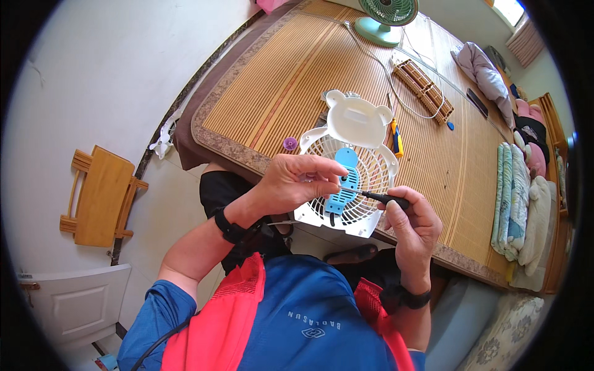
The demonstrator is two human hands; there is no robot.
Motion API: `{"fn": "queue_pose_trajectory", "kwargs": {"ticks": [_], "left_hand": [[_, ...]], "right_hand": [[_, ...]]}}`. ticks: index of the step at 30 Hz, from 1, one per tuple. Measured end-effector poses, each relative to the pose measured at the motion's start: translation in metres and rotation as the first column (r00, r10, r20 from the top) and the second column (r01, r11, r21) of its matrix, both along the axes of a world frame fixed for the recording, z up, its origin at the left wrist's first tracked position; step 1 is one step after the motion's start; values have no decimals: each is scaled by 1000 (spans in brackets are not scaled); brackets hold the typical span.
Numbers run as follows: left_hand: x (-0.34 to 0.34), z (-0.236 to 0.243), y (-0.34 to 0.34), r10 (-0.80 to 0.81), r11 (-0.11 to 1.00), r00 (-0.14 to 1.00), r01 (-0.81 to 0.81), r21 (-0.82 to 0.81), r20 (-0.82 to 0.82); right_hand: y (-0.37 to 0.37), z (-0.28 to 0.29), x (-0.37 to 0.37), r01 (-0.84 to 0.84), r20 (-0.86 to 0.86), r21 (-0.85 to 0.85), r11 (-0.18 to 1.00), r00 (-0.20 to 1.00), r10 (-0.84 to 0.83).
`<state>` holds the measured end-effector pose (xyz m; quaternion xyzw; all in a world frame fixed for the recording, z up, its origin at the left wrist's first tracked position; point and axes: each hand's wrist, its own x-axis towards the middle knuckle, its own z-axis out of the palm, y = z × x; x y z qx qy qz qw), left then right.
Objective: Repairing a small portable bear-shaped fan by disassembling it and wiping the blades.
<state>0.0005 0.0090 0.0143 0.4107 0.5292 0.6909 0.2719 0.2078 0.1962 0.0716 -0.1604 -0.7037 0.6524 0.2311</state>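
Note:
My right hand [413,224] grips a screwdriver [385,198] by its black handle, the shaft pointing left. At the tip of that shaft, the thumb and forefinger of my left hand [297,183] are pinched together; what lies between them is too small to make out. Beneath both hands is a white fan grille [369,162] at the near edge of the bed mat, topped by a bear-head-shaped white plate [359,120]. A light blue slotted part [348,162] sits in the middle of the grille, partly hidden by my left fingers.
A purple round piece [290,143] lies left of the grille, and a yellow-and-blue screwdriver [396,138] lies right of it. Farther off are a slatted wooden piece [424,89], a green fan [385,25] and a phone [477,102]. Folded bedding [510,198] lies at the right; a wooden stool [104,196] stands at the left.

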Motion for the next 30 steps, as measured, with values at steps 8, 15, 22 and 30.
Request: {"fn": "queue_pose_trajectory", "kwargs": {"ticks": [8,15,22,30], "left_hand": [[2,2,-4,19,1000,999,-19,5,-51],[4,1,-2,-7,1000,1000,6,-3,-7],[5,11,-4,-43,996,986,30,-83,-159],[-1,6,2,36,998,924,-54,-37,-380]], "right_hand": [[0,-3,3,12,-15,-24,1000,1000,-12],[-1,-3,6,-1,-5,84,996,1000,2],[7,-3,9,-40,45,224,974,999,31],[10,-30,-1,-6,41,-198,980,999,14]]}}
